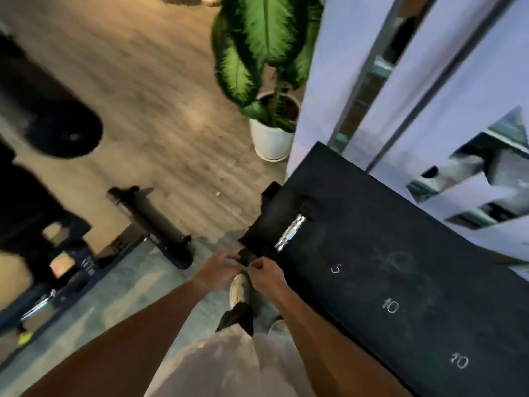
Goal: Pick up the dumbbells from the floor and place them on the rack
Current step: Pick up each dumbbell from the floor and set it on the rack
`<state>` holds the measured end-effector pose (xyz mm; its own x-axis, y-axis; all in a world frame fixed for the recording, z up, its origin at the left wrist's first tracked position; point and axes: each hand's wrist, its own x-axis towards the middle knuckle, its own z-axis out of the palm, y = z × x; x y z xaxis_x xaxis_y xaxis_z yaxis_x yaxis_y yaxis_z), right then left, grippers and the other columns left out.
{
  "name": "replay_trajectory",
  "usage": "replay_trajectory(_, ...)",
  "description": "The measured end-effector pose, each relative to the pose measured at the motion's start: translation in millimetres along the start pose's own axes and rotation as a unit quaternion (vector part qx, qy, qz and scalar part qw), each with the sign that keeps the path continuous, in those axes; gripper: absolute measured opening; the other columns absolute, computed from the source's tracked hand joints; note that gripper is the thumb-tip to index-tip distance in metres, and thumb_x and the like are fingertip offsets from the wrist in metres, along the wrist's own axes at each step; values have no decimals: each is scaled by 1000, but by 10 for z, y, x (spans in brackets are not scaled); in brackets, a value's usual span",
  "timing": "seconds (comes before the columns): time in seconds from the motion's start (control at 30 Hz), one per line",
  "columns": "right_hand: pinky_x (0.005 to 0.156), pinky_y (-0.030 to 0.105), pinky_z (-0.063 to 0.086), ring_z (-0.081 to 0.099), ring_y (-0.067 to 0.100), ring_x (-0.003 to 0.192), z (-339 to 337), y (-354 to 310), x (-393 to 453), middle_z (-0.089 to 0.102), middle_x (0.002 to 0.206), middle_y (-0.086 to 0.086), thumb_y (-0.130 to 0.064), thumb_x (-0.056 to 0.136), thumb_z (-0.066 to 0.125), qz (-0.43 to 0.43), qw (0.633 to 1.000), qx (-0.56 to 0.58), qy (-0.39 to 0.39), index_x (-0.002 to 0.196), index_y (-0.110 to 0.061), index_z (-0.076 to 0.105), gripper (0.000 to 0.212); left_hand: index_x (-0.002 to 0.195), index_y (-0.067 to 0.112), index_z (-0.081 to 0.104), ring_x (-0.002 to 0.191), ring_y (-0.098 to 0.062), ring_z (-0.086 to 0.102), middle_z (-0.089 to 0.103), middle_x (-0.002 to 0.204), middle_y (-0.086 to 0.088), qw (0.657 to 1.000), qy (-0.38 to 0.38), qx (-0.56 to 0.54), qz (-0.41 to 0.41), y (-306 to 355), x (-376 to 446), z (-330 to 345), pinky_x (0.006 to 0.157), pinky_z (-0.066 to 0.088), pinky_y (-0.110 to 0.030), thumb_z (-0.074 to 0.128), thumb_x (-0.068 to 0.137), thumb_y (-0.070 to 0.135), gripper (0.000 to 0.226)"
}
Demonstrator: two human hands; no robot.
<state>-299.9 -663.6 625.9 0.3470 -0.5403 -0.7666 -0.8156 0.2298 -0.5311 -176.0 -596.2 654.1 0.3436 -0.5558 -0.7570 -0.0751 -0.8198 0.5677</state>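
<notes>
A wood-grain plank floor (148, 90) is seen across the upper left, giving way to a grey, mottled mat (137, 285) nearer the person. At the far left a large black rounded form (57, 121) is blurred and cannot be identified. Further right, a black bar-shaped piece of equipment (148, 224) lies on the floor at the seam between wood and mat. Just right of centre, both bare forearms are stretched forward and the hands are brought close together. The left hand (216, 269) is shown with its fingers spread and loosely bent, touching nothing that can be made out. The right hand (264, 272) is curled with fingertips pinched; whether anything is held cannot be told through the blur. Just beyond the hands a dumbbell (282, 224), with black blocky heads and a knurled chrome handle, rests at the left end of the black rack (400, 267), whose matte top is marked 5, 10 and 10 in chalky white. Behind, a broad-leafed green plant (257, 47) stands in a smooth white pot (269, 141) beside a pale wall (343, 67).
</notes>
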Motion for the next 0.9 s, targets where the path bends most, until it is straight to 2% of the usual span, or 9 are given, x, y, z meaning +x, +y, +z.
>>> replay_trajectory(0.07,93,34,52,64,28,112,239,3,-118,69,119,7,-28,91,54,-29,998,-54,-24,116,-17,68,31,101,13,60,67,-15,56,60,85,-7,997,24,-62,-32,-367,-320,-76,43,42,-13,63,93,3,14)
replay_trajectory(0.13,83,28,48,63,26,112,541,-31,-244,68,120,6,-23,92,55,-52,993,-92,-58,119,-16,67,30,101,14,58,62,-15,54,60,89,-11,990,46,-119,-61,-843,-594,-156,35,36,-13,61,93,0,16)
replay_trajectory(0.23,80,29,47,64,27,109,1058,-81,-433,71,116,7,-24,93,56,-91,979,-156,-94,106,-17,70,21,102,19,59,53,-12,54,62,88,-11,973,95,-185,-99,-1532,-967,-233,33,35,-15,65,93,12,13)
replay_trajectory(0.33,80,31,52,68,26,94,1695,-95,-653,72,98,7,-25,90,56,-119,962,-208,-134,80,-26,62,12,101,18,58,42,-8,51,59,75,-6,943,140,-276,-125,-2151,-1405,-288,30,28,-14,64,95,12,11)
replay_trajectory(0.43,79,34,56,63,20,74,2340,-56,-846,66,78,1,-25,85,55,-136,941,-259,-168,72,-26,60,14,98,15,57,37,-8,48,58,75,-8,907,163,-360,-146,-2759,-1850,-308,30,24,-12,58,96,3,12)
replay_trajectory(0.63,87,42,58,71,28,94,3705,117,-1400,76,94,9,-29,80,56,-149,902,-343,-215,68,-27,62,13,102,14,64,55,-15,55,64,81,-6,853,231,-431,-181,-4098,-2672,-347,35,31,-15,65,94,17,9)
replay_trajectory(0.73,85,43,59,72,27,90,4287,264,-1635,76,89,6,-28,81,58,-149,881,-378,-245,71,-26,66,12,109,15,66,65,-17,59,68,87,-5,827,250,-462,-198,-4759,-3055,-412,46,39,-18,67,92,23,19)
replay_trajectory(0.83,82,42,61,69,21,79,4768,246,-2041,72,82,4,-24,84,60,-145,863,-401,-273,79,-23,68,9,112,16,65,68,-16,59,67,90,-4,800,276,-488,-214,-5305,-3398,-494,45,40,-17,64,94,23,19)
replay_trajectory(0.9,70,38,58,64,18,69,4995,216,-2239,67,76,4,-18,89,59,-146,850,-413,-293,83,-20,66,10,112,20,65,74,-15,62,69,94,-1,789,282,-498,-225,-5552,-3538,-560,51,43,-19,63,94,28,19)
